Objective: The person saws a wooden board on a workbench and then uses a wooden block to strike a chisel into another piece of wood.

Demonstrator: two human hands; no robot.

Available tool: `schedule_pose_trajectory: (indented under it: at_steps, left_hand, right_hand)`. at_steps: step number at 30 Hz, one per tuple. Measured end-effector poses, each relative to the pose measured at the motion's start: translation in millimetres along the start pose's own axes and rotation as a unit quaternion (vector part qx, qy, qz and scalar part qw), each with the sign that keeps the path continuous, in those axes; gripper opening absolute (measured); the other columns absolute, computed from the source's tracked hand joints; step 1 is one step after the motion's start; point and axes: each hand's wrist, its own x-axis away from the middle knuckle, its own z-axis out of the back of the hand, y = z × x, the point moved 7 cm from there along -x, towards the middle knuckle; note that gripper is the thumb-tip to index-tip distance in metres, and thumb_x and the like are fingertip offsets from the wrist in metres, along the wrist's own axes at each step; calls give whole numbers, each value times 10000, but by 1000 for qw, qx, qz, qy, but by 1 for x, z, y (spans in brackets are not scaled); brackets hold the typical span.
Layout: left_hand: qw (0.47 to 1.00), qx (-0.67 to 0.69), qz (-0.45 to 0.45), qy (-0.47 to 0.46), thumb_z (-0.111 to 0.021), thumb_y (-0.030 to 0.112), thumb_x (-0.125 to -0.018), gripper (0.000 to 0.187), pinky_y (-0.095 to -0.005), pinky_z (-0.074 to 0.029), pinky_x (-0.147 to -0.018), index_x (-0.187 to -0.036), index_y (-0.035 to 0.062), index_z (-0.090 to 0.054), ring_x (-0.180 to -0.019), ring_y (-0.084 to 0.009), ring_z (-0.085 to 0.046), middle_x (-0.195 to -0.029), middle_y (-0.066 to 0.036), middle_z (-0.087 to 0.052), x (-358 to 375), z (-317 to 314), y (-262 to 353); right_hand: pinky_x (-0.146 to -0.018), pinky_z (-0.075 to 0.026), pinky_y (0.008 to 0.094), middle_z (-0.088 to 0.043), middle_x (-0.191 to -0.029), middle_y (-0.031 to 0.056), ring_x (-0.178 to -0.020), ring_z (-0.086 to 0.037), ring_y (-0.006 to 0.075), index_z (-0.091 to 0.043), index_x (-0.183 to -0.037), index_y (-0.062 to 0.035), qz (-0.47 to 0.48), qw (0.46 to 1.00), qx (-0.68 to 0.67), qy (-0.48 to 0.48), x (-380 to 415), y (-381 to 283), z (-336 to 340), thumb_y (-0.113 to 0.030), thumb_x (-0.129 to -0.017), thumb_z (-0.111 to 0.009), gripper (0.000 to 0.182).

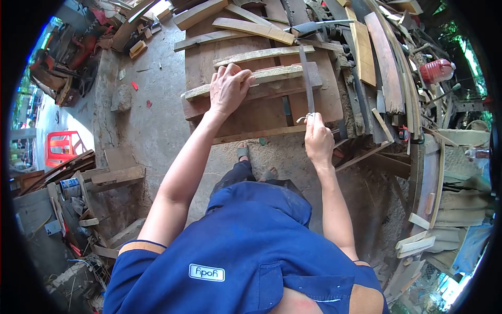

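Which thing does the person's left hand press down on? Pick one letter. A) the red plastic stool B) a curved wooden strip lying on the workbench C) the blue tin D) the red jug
B: the left hand lies flat on the curved wooden strip on the workbench, while the right hand grips the handle of a saw set across that strip.
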Motion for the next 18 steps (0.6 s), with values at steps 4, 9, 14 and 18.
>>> schedule_pose_trajectory:
  at_steps: [4,9,14,18]
  left_hand:
    - [999,27,25,-8,-642,390,-891,260,-398,-438,-871,-1019,182,-733,-1014,-250,-559,-1022,-34,-609,-3,-1,2]
    - [997,24,32,-60,-555,365,-954,290,-406,-454,-893,-1053,158,-733,-1049,-265,-573,-1080,-55,-632,-7,-1,-7]
    - [992,55,104,-41,-540,381,-952,294,-423,-423,-921,-1004,170,-737,-1075,-285,-561,-1076,-65,-647,-16,4,-35]
    - [996,55,36,-64,-612,390,-903,261,-419,-421,-922,-1021,185,-723,-1067,-271,-566,-1065,-63,-635,-22,3,9]
  right_hand:
    - [-580,-517,541,-660,-703,219,-698,-661,432,-521,-999,-84,13,999,14,-27,-9,-30,-5,-291,-1022,-421,231]
    - [-569,-523,542,-660,-695,229,-687,-664,433,-528,-997,-83,39,998,27,-35,-19,-47,-15,-293,-1024,-416,239]
    - [-577,-521,544,-669,-712,221,-700,-663,437,-534,-1001,-85,5,1000,17,-25,-20,-23,-8,-298,-1026,-407,250]
    - [-587,-516,547,-673,-728,220,-715,-661,442,-531,-1001,-90,-8,1000,2,-12,-21,-10,-9,-310,-1030,-393,262]
